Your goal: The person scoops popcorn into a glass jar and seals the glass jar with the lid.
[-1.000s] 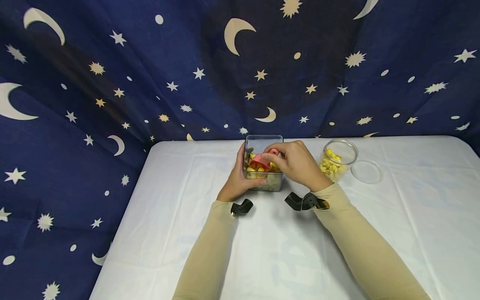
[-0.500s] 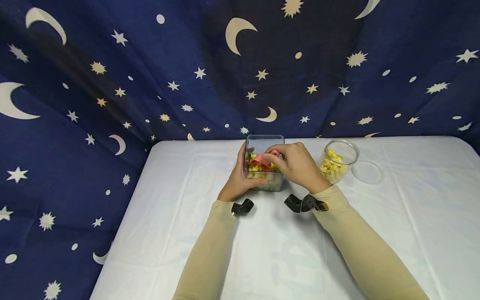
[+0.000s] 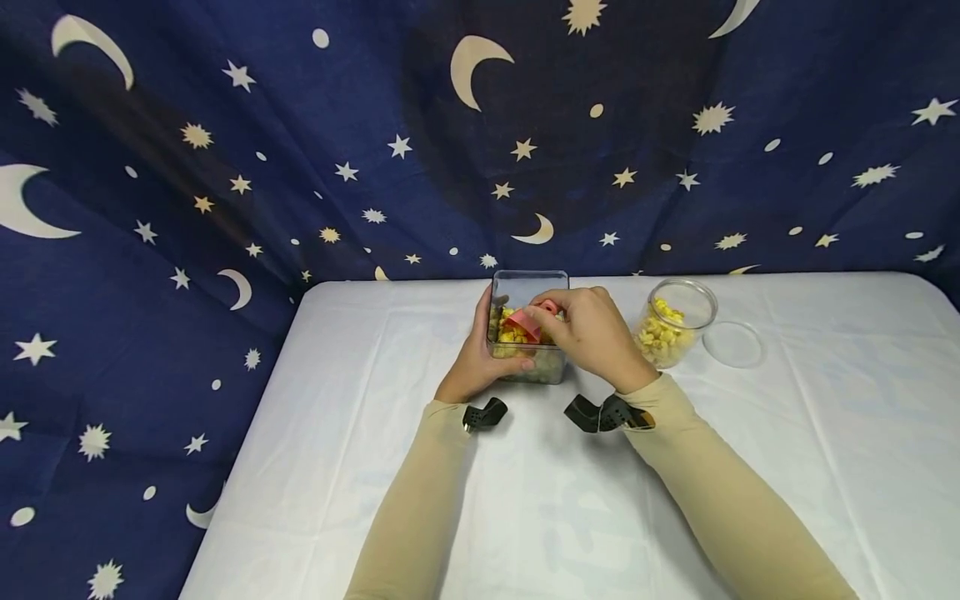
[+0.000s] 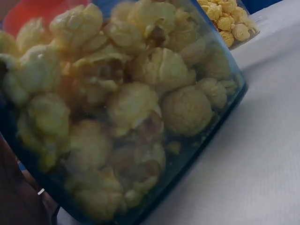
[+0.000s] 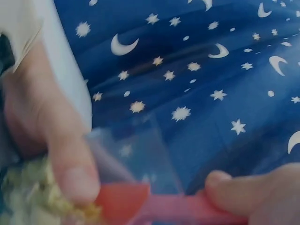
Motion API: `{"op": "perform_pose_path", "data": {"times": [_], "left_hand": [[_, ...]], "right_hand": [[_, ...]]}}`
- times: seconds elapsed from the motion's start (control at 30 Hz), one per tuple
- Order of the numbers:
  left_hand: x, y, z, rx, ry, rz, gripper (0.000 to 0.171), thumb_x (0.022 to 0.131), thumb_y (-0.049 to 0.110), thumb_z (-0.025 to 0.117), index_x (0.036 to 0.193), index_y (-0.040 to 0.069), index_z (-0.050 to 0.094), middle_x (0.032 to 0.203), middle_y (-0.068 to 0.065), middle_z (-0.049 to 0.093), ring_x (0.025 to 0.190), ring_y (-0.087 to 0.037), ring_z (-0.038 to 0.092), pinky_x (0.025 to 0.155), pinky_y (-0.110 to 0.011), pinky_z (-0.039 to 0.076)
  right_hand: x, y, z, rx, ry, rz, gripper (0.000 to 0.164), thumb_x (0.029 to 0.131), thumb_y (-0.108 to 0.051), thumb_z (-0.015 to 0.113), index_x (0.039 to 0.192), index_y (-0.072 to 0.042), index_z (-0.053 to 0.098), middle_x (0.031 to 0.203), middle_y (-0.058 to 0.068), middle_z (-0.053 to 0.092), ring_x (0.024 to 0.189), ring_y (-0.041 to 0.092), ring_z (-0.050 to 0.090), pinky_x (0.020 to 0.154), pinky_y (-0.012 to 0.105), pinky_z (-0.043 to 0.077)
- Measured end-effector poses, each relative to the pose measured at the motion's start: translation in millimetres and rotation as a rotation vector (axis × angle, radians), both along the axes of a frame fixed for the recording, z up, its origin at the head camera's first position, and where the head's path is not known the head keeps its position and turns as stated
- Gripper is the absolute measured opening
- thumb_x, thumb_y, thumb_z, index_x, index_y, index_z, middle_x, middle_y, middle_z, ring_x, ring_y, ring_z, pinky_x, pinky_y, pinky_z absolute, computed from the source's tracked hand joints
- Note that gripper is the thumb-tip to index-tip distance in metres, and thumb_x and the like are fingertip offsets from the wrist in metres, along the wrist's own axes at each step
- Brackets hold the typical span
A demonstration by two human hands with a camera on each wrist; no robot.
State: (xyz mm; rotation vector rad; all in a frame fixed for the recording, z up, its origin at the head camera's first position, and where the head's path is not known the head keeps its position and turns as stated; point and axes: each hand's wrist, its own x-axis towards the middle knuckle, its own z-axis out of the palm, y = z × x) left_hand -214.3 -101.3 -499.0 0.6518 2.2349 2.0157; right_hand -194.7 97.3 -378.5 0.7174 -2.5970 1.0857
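In the head view, my left hand [image 3: 475, 367] grips a clear square container [image 3: 531, 287] from its left side, thumb across the front. Yellow popcorn [image 4: 161, 68] fills its lower part, seen close through the wall in the left wrist view. My right hand [image 3: 596, 333] holds a pink scoop [image 3: 522, 323] by its handle, with the scoop's bowl inside the container among the popcorn. In the right wrist view the scoop's red-pink bowl [image 5: 123, 201] appears beside the left thumb, blurred. The tip of the handle is partly hidden by the right fingers.
Right of the container stands a round clear jar [image 3: 681, 302] with popcorn in it, its mouth uncovered. A clear round lid [image 3: 733, 344] lies flat beside it. The white-covered table [image 3: 360, 467] meets a dark blue star-patterned cloth [image 3: 375, 100] behind.
The right wrist has dropped slightly, and the scoop has turned and shifted a little to the right within the popcorn. My left hand and the container stay in place.
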Motion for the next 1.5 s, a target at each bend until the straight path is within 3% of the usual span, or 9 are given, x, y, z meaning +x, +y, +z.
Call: {"op": "perform_pose_path", "data": {"times": [0.23, 0.47, 0.6, 0.67, 0.83, 0.93, 1.0, 1.23, 1.5], "left_hand": [[1.1, 0.2, 1.0, -0.013, -0.024, 0.024, 0.131, 0.063, 0.066, 0.087, 0.16, 0.043, 0.003, 0.162, -0.009, 0.025, 0.142, -0.018, 0.036, 0.118, -0.046, 0.027], [-0.9, -0.8, -0.6, -0.006, -0.003, 0.019, 0.131, 0.063, 0.067, 0.086, 0.161, 0.041, 0.003, 0.162, -0.013, 0.024, 0.145, -0.025, 0.032, 0.118, -0.048, 0.026], [-0.3, -2.6, -1.4, -0.003, -0.018, 0.021, 0.13, 0.065, 0.062, 0.088, 0.161, 0.041, 0.003, 0.162, -0.01, 0.025, 0.144, -0.023, 0.034, 0.119, -0.046, 0.025], [-0.4, -3.1, -1.1, -0.001, -0.027, 0.015, 0.129, 0.067, 0.057, 0.089, 0.161, 0.04, 0.003, 0.162, -0.01, 0.024, 0.143, -0.023, 0.035, 0.119, -0.045, 0.026], [-2.5, -3.1, 1.0, 0.012, -0.05, -0.009, 0.129, 0.072, 0.038, 0.092, 0.163, 0.03, 0.0, 0.163, -0.013, 0.022, 0.14, -0.023, 0.039, 0.117, -0.043, 0.031], [-2.9, -3.4, 1.0, 0.021, -0.062, -0.017, 0.13, 0.073, 0.033, 0.093, 0.163, 0.028, 0.0, 0.163, -0.015, 0.022, 0.14, -0.025, 0.038, 0.117, -0.043, 0.031], [-2.7, -3.2, 0.3, 0.029, -0.065, -0.025, 0.129, 0.072, 0.038, 0.092, 0.163, 0.029, 0.0, 0.163, -0.015, 0.021, 0.141, -0.025, 0.038, 0.117, -0.043, 0.03], [-0.7, 0.0, 1.3, 0.004, -0.028, -0.006, 0.126, 0.066, 0.061, 0.087, 0.159, 0.044, 0.003, 0.162, -0.013, 0.023, 0.14, -0.022, 0.039, 0.117, -0.042, 0.031], [-1.1, 0.8, 1.2, -0.009, -0.02, 0.024, 0.129, 0.061, 0.066, 0.088, 0.158, 0.049, 0.004, 0.16, -0.003, 0.028, 0.14, -0.016, 0.039, 0.119, -0.045, 0.026]], "right_hand": [[4.9, 3.1, 8.2, -0.101, -0.045, -0.106, 0.019, 0.096, -0.018, 0.07, 0.085, -0.003, 0.074, 0.054, -0.002, 0.043, 0.045, 0.015, 0.037, 0.045, 0.028, 0.025], [6.0, -1.3, 2.1, -0.176, -0.1, -0.144, 0.023, 0.098, -0.021, 0.068, 0.084, -0.004, 0.076, 0.056, 0.0, 0.053, 0.046, 0.015, 0.04, 0.044, 0.028, 0.027], [5.3, 0.3, -6.4, -0.293, -0.195, -0.262, 0.024, 0.098, -0.024, 0.068, 0.089, -0.005, 0.079, 0.054, 0.003, 0.051, 0.044, 0.014, 0.037, 0.041, 0.026, 0.023], [5.9, 0.0, -9.9, -0.322, -0.201, -0.307, 0.023, 0.097, -0.024, 0.068, 0.094, -0.004, 0.08, 0.054, 0.003, 0.052, 0.044, 0.013, 0.036, 0.041, 0.025, 0.022], [6.9, -6.7, -11.8, -0.248, -0.085, -0.236, 0.021, 0.097, -0.02, 0.069, 0.093, -0.002, 0.079, 0.062, 0.006, 0.064, 0.047, 0.015, 0.042, 0.044, 0.025, 0.028], [6.4, -7.9, -10.4, -0.234, -0.084, -0.195, 0.022, 0.097, -0.02, 0.068, 0.091, -0.002, 0.078, 0.062, 0.005, 0.063, 0.047, 0.015, 0.042, 0.044, 0.026, 0.028], [6.2, -6.4, -9.3, -0.268, -0.124, -0.202, 0.021, 0.097, -0.019, 0.068, 0.088, -0.003, 0.078, 0.059, 0.005, 0.058, 0.046, 0.014, 0.039, 0.044, 0.025, 0.025], [6.1, -4.7, -7.4, -0.275, -0.208, -0.214, 0.022, 0.096, -0.024, 0.07, 0.088, -0.006, 0.08, 0.065, 0.007, 0.067, 0.05, 0.013, 0.043, 0.045, 0.026, 0.027], [1.8, 0.2, -5.2, -0.272, -0.25, -0.292, 0.028, 0.096, -0.027, 0.07, 0.079, -0.005, 0.076, 0.056, 0.002, 0.054, 0.044, 0.01, 0.037, 0.042, 0.026, 0.022]]}}
